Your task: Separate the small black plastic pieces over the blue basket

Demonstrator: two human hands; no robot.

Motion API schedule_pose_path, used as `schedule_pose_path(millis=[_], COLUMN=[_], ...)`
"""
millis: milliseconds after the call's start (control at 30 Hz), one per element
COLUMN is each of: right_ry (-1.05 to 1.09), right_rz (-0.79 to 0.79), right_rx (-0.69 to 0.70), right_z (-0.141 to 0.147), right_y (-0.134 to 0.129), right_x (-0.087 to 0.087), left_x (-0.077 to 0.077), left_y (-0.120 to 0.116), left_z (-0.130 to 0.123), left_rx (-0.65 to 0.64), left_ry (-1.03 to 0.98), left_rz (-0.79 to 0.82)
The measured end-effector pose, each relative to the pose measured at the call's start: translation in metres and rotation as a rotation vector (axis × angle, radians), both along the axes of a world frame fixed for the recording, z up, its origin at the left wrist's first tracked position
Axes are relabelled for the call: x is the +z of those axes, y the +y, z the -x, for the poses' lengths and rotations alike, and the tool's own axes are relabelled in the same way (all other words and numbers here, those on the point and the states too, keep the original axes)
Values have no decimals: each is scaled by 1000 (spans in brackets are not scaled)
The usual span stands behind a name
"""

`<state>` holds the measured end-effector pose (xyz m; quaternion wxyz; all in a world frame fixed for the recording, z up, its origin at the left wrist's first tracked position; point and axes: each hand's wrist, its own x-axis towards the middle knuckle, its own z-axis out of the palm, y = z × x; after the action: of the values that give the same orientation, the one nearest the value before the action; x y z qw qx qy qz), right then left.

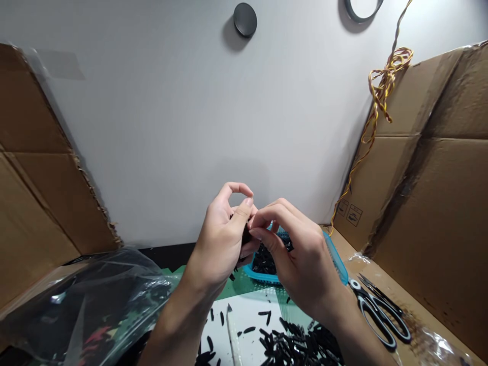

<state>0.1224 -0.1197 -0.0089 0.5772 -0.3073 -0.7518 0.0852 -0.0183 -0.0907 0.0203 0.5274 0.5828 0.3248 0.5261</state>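
My left hand (224, 239) is raised in front of the wall, its fingers curled around small dark pieces that show only partly at the palm. My right hand (301, 249) meets it there, thumb and forefinger pinched together close to the left fingertips. Whatever sits in that pinch is too small and covered to make out. Behind the hands, a blue plastic basket (337, 259) holds many black elongated pieces. Below lies a heap of similar slim black pieces (301, 345), with several scattered over a white sheet (253, 302). A craft knife with a pale handle (233, 333) rests on the sheet.
Black-handled scissors (381, 315) and tweezers (381, 294) lie to the right. At left is a clear plastic bag (99, 305). Cardboard panels (438, 203) stand on both sides, with a twisted yellow-brown cable (385, 81) hanging at right. A green mat (229, 288) lies underneath.
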Motion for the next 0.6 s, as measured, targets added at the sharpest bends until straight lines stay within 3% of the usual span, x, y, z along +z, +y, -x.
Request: schedule_pose_path(millis=[333,600], right_ry=[361,470], right_rz=[159,180], right_rx=[74,136], right_z=[-17,-20], right_y=[7,9], right_x=[2,1], left_x=[4,2], left_y=[-4,-6], left_z=[3,0], left_rx=[-140,-294], left_ry=[55,36], left_rz=[84,50])
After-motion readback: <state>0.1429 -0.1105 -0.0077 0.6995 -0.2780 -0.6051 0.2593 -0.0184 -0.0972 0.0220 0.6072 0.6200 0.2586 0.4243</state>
